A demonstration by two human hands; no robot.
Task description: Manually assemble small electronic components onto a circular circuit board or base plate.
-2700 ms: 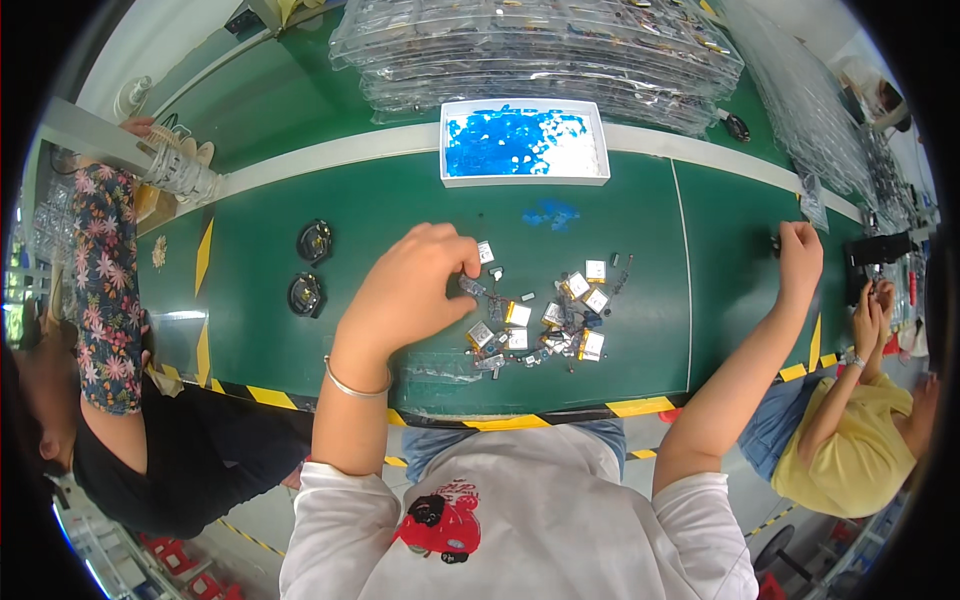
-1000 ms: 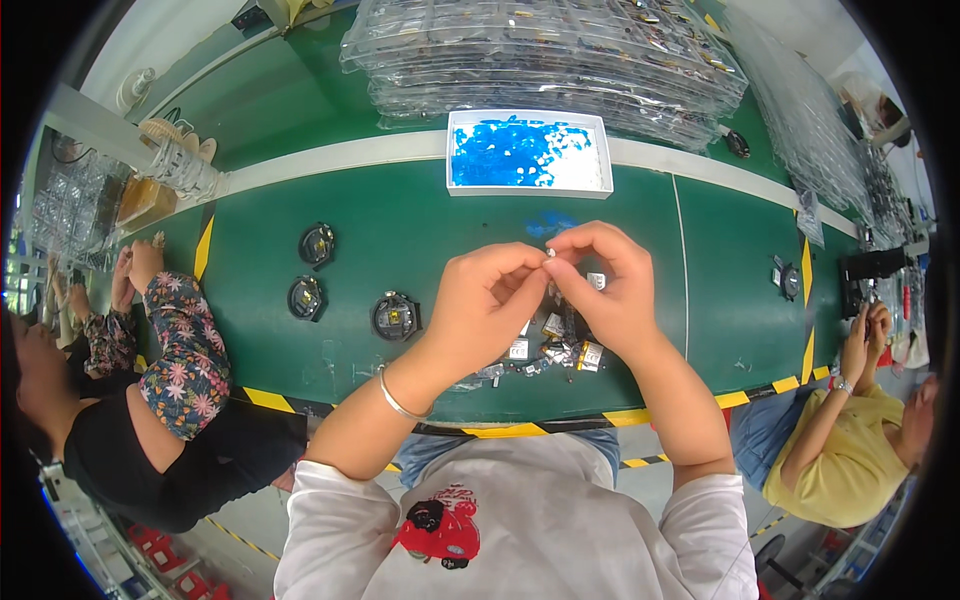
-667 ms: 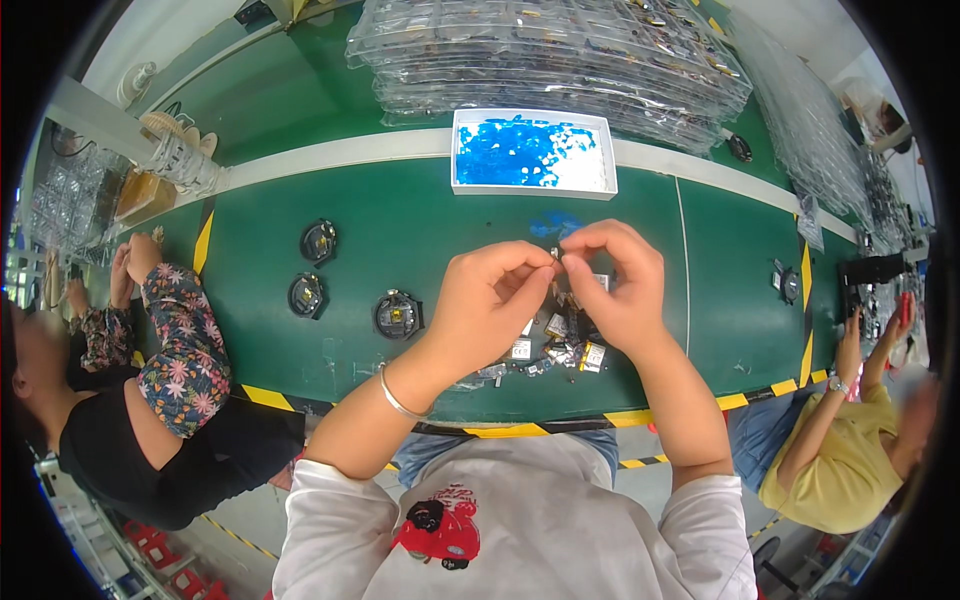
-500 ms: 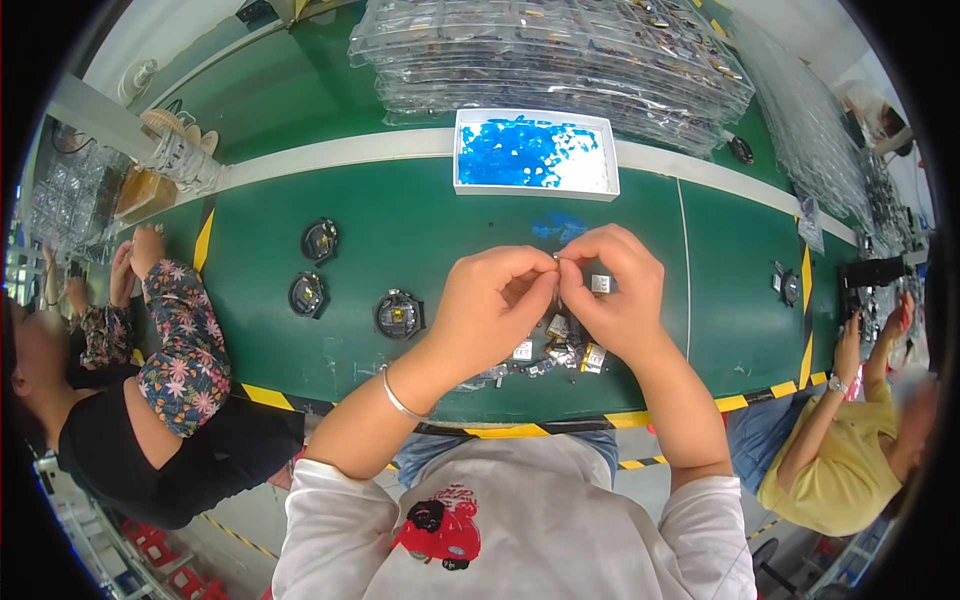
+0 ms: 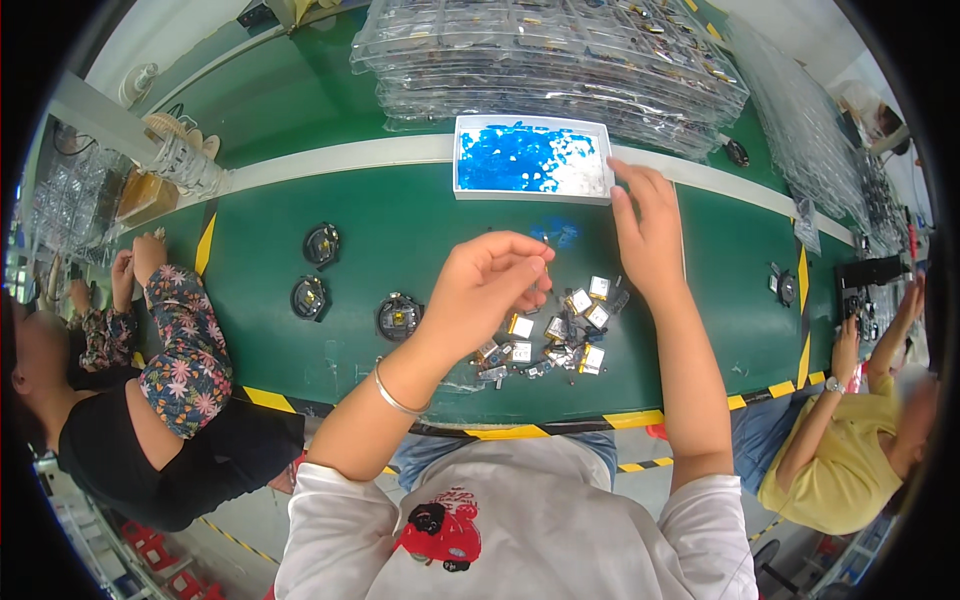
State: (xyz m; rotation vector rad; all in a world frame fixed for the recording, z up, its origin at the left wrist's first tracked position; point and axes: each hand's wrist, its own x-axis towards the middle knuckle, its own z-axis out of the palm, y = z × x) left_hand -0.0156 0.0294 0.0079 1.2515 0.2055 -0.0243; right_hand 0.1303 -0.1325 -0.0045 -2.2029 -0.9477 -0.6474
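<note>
My left hand [image 5: 492, 288] is pinched closed above the green table, with a tiny component [image 5: 547, 241] showing at its fingertips, too small to name. My right hand [image 5: 648, 222] is open, its thumb and forefinger apart beside the right end of a white box [image 5: 610, 160]. Blue film pieces [image 5: 512, 155] lie in that box, and a few blue scraps [image 5: 560, 230] rest on the table in front of it. Between my forearms is a loose pile of small silver battery cells [image 5: 592, 358] and little dark parts [image 5: 541, 368].
Three round black watch-like housings [image 5: 399, 317] lie to the left. Clear plastic trays [image 5: 560, 60] are stacked behind the box. Another black piece [image 5: 786, 288] sits far right. Co-workers sit at both sides, one in a floral sleeve [image 5: 180, 350]. Yellow-black tape [image 5: 510, 432] marks the front edge.
My hands, together at their fingertips before, have parted. The right moved up and right to the white box and opened; the left stays pinched, slightly lower left. More of the pile shows.
</note>
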